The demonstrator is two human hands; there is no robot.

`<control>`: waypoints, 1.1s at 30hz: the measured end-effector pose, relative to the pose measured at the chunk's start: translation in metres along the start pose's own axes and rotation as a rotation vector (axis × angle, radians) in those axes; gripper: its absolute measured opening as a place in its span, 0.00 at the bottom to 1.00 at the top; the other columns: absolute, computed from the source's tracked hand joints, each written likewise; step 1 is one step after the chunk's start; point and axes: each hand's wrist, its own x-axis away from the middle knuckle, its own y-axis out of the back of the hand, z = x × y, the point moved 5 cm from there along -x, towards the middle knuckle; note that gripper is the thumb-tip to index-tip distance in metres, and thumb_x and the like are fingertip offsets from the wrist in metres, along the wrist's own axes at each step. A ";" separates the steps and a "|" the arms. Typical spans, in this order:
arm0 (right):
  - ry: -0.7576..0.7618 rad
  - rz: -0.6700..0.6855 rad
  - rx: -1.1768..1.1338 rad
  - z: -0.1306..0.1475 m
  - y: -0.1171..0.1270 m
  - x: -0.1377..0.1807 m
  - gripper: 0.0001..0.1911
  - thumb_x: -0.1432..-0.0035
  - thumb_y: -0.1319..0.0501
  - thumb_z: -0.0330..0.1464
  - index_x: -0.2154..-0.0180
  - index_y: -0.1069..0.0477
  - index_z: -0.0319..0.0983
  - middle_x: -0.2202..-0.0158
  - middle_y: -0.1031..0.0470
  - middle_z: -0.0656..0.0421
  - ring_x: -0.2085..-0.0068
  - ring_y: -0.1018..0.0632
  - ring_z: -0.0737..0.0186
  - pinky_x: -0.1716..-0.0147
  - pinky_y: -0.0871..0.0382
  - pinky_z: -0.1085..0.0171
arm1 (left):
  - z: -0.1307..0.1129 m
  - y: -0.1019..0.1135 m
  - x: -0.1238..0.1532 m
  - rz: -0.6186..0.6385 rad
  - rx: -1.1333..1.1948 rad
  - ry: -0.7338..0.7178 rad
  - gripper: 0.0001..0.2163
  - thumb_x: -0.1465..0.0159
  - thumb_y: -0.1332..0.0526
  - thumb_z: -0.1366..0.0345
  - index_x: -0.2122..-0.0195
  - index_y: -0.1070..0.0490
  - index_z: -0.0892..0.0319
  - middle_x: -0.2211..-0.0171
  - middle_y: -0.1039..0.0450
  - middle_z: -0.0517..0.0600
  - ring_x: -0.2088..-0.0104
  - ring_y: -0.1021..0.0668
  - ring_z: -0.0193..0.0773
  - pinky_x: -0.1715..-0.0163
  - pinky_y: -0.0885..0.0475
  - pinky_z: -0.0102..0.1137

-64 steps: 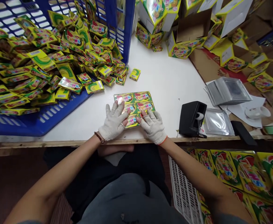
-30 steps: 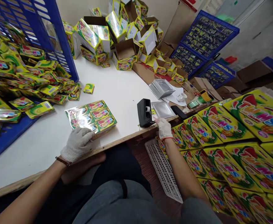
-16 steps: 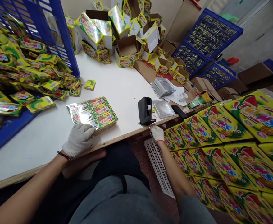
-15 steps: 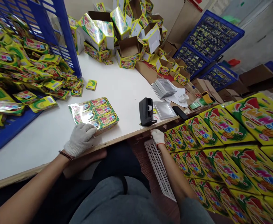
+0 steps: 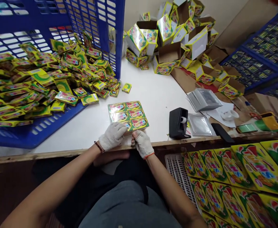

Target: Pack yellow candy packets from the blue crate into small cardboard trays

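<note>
A wrapped block of small yellow-green candy packs (image 5: 126,114) lies flat on the white table (image 5: 157,98), close to the front edge. My left hand (image 5: 112,136), in a white knit glove, rests on the block's near left corner with curled fingers. My right hand (image 5: 141,143), also gloved, is closed in a pinch at the block's near right edge. What the pinch holds is too small to see.
A blue crate (image 5: 34,129) spilling several loose candy packs (image 5: 58,79) fills the left. A black tape dispenser (image 5: 178,123) and clear plastic trays (image 5: 200,125) stand to the right. Open cartons (image 5: 167,53) pile at the back. Finished blocks (image 5: 236,171) lie at lower right.
My right hand came back from beside the tape dispenser at the table edge to the block's near right edge. My left hand stayed on the block. The view swung left.
</note>
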 end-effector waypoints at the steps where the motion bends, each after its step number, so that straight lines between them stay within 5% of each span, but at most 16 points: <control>1: 0.006 -0.020 -0.005 -0.001 -0.002 -0.002 0.28 0.62 0.29 0.55 0.73 0.35 0.40 0.79 0.35 0.65 0.79 0.33 0.71 0.82 0.39 0.70 | 0.001 -0.001 0.001 -0.030 0.007 0.000 0.09 0.41 0.45 0.74 0.63 0.28 0.60 0.66 0.25 0.54 0.64 0.26 0.41 0.62 0.30 0.37; 5: 0.043 -0.101 0.019 0.000 -0.001 -0.004 0.24 0.59 0.30 0.51 0.75 0.35 0.40 0.80 0.33 0.66 0.80 0.32 0.72 0.82 0.39 0.71 | 0.002 0.000 0.004 -0.134 0.019 -0.047 0.11 0.37 0.45 0.72 0.55 0.29 0.62 0.65 0.26 0.54 0.64 0.26 0.41 0.63 0.31 0.36; 9: 0.025 -0.153 0.087 -0.004 -0.002 -0.004 0.22 0.57 0.32 0.50 0.76 0.35 0.40 0.83 0.34 0.66 0.82 0.33 0.71 0.85 0.41 0.70 | -0.005 0.004 -0.003 0.015 -0.040 -0.075 0.17 0.35 0.45 0.72 0.45 0.31 0.58 0.66 0.27 0.52 0.65 0.27 0.42 0.65 0.34 0.35; 14: -0.016 -0.185 0.167 -0.013 0.000 -0.011 0.20 0.54 0.36 0.50 0.77 0.36 0.41 0.83 0.33 0.66 0.83 0.33 0.69 0.84 0.40 0.68 | -0.011 0.014 -0.017 0.263 -0.061 -0.013 0.11 0.35 0.42 0.67 0.53 0.26 0.56 0.64 0.26 0.53 0.64 0.27 0.43 0.66 0.36 0.36; 20: 0.069 -0.206 0.723 0.000 0.014 -0.027 0.17 0.52 0.38 0.36 0.84 0.42 0.42 0.87 0.37 0.64 0.78 0.30 0.66 0.78 0.39 0.68 | -0.011 0.008 -0.029 0.183 -0.089 0.140 0.13 0.34 0.42 0.56 0.68 0.24 0.57 0.71 0.27 0.53 0.67 0.27 0.45 0.70 0.40 0.36; 23: 0.010 -0.153 0.675 -0.001 0.021 -0.027 0.13 0.49 0.39 0.37 0.80 0.39 0.42 0.85 0.35 0.65 0.80 0.30 0.67 0.79 0.38 0.68 | -0.015 0.002 -0.028 0.115 -0.158 0.184 0.10 0.35 0.42 0.62 0.69 0.24 0.58 0.73 0.29 0.54 0.68 0.28 0.44 0.70 0.41 0.36; 29: 0.132 -0.548 0.420 0.023 0.061 -0.014 0.17 0.45 0.41 0.47 0.69 0.45 0.44 0.83 0.38 0.70 0.83 0.30 0.65 0.83 0.39 0.68 | -0.005 0.018 -0.031 0.155 -0.044 0.133 0.07 0.38 0.41 0.63 0.70 0.24 0.57 0.70 0.27 0.52 0.67 0.27 0.42 0.69 0.38 0.36; 33: 0.422 -0.720 0.675 0.054 0.063 -0.013 0.17 0.44 0.42 0.46 0.61 0.38 0.41 0.68 0.28 0.57 0.66 0.23 0.57 0.65 0.27 0.58 | 0.056 0.046 -0.054 -0.078 0.014 0.372 0.11 0.39 0.41 0.62 0.60 0.23 0.58 0.57 0.26 0.55 0.56 0.25 0.47 0.56 0.32 0.39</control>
